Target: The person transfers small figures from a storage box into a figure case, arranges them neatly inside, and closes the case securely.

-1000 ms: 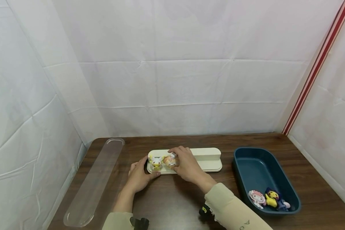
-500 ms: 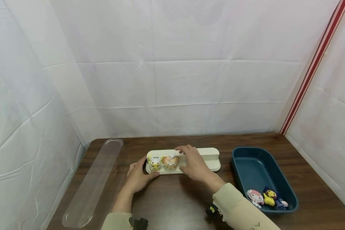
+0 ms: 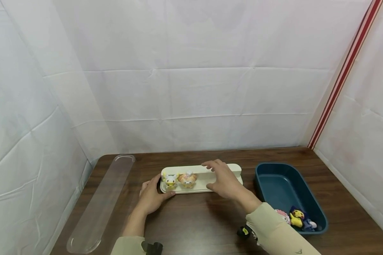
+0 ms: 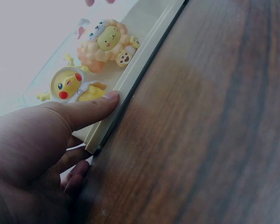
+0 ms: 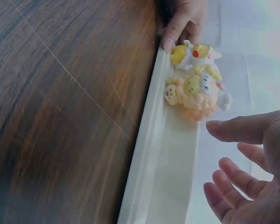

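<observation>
Cream tray (image 3: 225, 174) carries two figurines: yellow (image 3: 170, 180) and orange (image 3: 187, 179). Left hand (image 3: 153, 194) grips tray's left end, thumb on rim. Right hand (image 3: 225, 180) hovers relaxed, holding nothing.

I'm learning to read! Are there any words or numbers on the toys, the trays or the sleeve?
Right sleeve: a small dark mark near the bottom edge, too small and cut off to read.
Toy figures, cream tray, blue bin: no words or numbers show.
</observation>
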